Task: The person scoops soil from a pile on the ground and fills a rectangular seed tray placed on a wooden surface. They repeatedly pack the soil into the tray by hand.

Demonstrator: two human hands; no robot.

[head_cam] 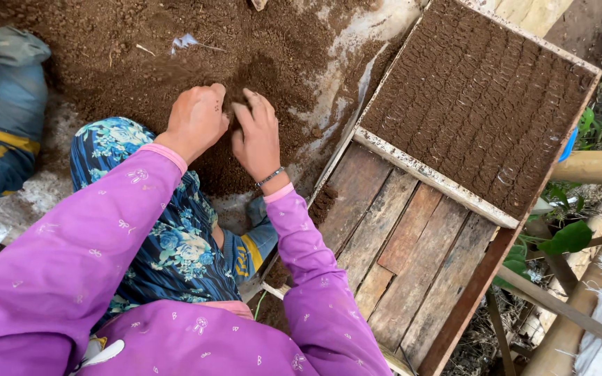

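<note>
Left hand (195, 120) curled shut and right hand (256, 134) half-open both press into brown soil (134, 69).

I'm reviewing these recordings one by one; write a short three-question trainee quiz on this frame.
1. True or false: both hands, the left hand and the right hand, are in the pile of brown soil.
2. What fills the far part of the wooden tray? A) rows of soil blocks B) water C) leaves
3. What is on the right wrist?

Key: 1 true; 2 A, the rows of soil blocks; 3 a thin bracelet.
</note>
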